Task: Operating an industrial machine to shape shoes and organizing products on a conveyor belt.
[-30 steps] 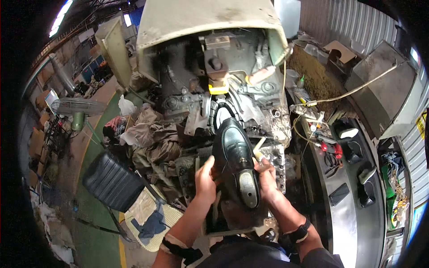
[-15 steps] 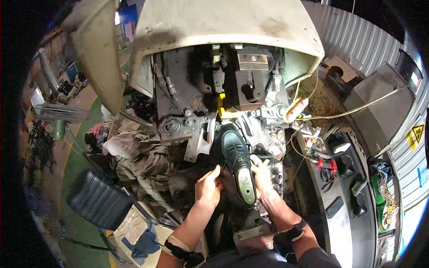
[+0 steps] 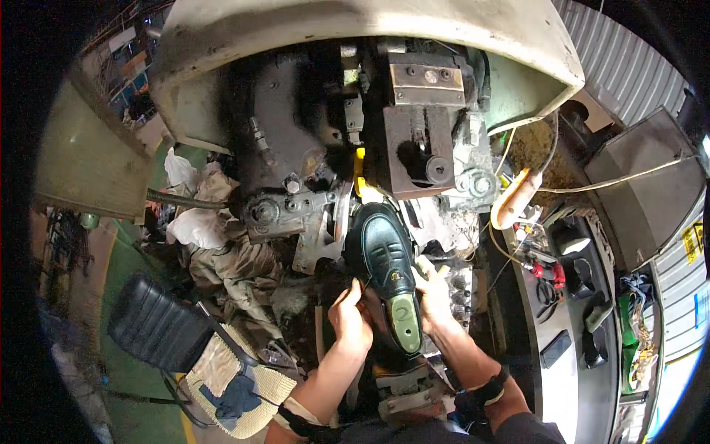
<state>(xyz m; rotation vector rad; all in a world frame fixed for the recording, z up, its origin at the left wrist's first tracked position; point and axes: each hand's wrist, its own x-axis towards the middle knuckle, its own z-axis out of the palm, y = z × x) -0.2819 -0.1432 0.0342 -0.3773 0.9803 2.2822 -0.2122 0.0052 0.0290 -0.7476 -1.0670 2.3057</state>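
Note:
A black loafer [image 3: 384, 248] sits over a green shoe last [image 3: 404, 323], its toe pointing away from me into a machine. The toe lies between two metal side plates of the machine [image 3: 318, 233], just below a yellow part [image 3: 361, 174]. My left hand [image 3: 349, 320] is closed at the shoe's left edge, thumb and fingers pinched together. On the opposite side, my right hand [image 3: 436, 300] grips the loafer near its opening, with pale coverings on its fingertips. The undersides of the shoe and last are hidden.
A cream hood [image 3: 370, 22] arches over the machine, and a lit lamp [image 3: 515, 200] hangs at its right. On the right stands a grey bench [image 3: 555, 392] with a phone, red-handled tool and several dark shoe parts. A black chair [image 3: 159, 322] stands left, beside piled cloth [image 3: 229, 270].
My view has moved closer to the machine and shifted. The loafer now sits flatter, showing more of the green last. Both hands stay at its sides.

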